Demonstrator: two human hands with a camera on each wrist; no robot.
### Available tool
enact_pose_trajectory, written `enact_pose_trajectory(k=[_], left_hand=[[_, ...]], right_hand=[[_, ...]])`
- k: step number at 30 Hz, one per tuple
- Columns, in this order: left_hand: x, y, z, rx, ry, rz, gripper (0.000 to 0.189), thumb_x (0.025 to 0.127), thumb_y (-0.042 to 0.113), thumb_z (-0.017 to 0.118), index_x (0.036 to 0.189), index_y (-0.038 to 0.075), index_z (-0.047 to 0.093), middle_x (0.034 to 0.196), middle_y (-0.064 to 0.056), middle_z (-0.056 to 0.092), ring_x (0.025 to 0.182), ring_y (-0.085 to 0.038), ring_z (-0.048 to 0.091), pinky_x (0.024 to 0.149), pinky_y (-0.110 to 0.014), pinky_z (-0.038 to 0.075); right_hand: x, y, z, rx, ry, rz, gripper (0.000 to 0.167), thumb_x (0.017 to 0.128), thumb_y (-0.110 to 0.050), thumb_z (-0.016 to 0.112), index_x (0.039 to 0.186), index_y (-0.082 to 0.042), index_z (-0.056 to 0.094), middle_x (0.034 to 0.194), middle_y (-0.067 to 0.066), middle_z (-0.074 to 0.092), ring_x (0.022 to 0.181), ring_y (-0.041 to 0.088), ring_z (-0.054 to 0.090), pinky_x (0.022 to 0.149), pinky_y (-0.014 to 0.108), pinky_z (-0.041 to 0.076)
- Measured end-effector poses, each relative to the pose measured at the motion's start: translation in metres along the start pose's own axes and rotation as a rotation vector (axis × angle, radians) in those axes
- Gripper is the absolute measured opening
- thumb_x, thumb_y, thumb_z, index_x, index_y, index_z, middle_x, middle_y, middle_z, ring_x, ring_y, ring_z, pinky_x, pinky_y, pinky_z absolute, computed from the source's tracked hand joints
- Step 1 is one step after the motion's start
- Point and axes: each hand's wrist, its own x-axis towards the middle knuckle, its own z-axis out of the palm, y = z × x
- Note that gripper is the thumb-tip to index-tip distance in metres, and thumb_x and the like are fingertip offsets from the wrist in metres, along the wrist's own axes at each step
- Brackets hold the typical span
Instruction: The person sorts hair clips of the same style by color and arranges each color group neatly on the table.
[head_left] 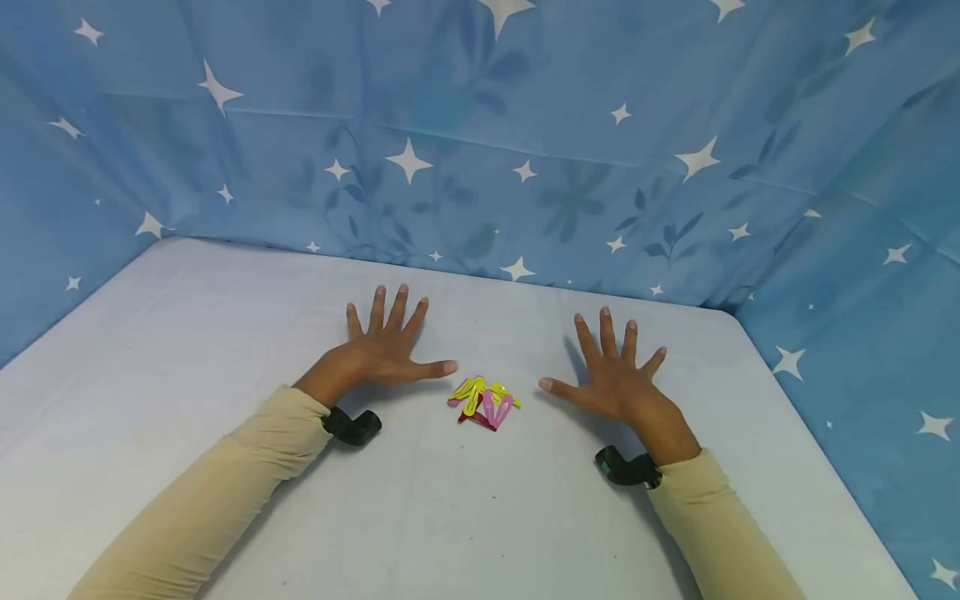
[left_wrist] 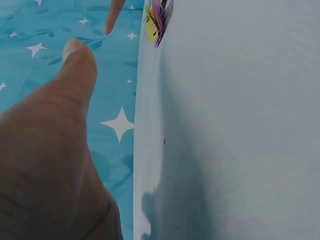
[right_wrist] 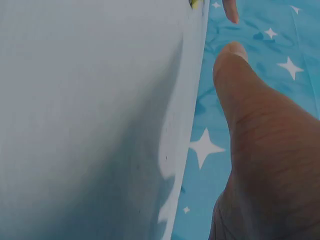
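A small pile of snap hair clips point(head_left: 472, 398) in yellow, pink and dark red lies on the white table between the two hands. To its left is my left hand point(head_left: 386, 350), fingers spread and straight, the thumb pointing at the pile. My right hand point(head_left: 615, 379) is spread likewise on the other side, its thumb also directed at the clips. Both hands hold nothing and stay apart from the pile. In the left wrist view, some yellow and purple clips point(left_wrist: 156, 22) show at the top edge, beyond the thumb point(left_wrist: 80, 65).
The table point(head_left: 450, 525) has a white cover with rounded far corners. A blue curtain point(head_left: 465, 200) with white stars hangs behind it and along both sides. Black wrist cameras point(head_left: 352, 427) sit at the cuffs of the beige sleeves point(head_left: 217, 492).
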Motion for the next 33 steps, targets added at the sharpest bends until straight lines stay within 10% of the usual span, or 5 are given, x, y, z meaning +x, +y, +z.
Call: enact_pose_trajectory(k=[14, 25, 33], left_hand=[[-0.004, 0.010, -0.007, -0.086, 0.019, 0.135, 0.096, 0.091, 0.073, 0.040, 0.160, 0.021, -0.002, 0.166, -0.013, -0.014, 0.151, -0.039, -0.020, 0.113, -0.069, -0.014], [-0.004, 0.021, -0.012, -0.389, 0.026, 0.362, 0.058, 0.096, 0.042, 0.061, 0.143, 0.008, 0.052, 0.142, -0.010, 0.054, 0.126, -0.026, 0.054, 0.103, -0.045, 0.048], [-0.002, 0.026, -0.006, -0.536, 0.074, 0.438, 0.042, 0.095, 0.027, 0.066, 0.129, 0.004, 0.065, 0.117, -0.006, 0.070, 0.099, -0.019, 0.064, 0.077, -0.028, 0.053]], right_hand=[[-0.002, -0.013, -0.004, 0.078, 0.079, -0.155, 0.090, 0.088, -0.054, 0.064, 0.157, -0.014, 0.024, 0.164, 0.025, 0.006, 0.149, 0.051, 0.001, 0.107, 0.081, 0.004], [-0.008, -0.048, -0.007, 0.422, 0.134, -0.378, 0.042, 0.091, -0.018, 0.072, 0.130, -0.007, 0.064, 0.124, 0.012, 0.066, 0.113, 0.030, 0.060, 0.093, 0.047, 0.054], [-0.011, -0.061, 0.002, 0.463, 0.125, -0.463, 0.031, 0.091, -0.011, 0.070, 0.121, -0.006, 0.069, 0.112, 0.007, 0.070, 0.098, 0.021, 0.064, 0.087, 0.041, 0.056]])
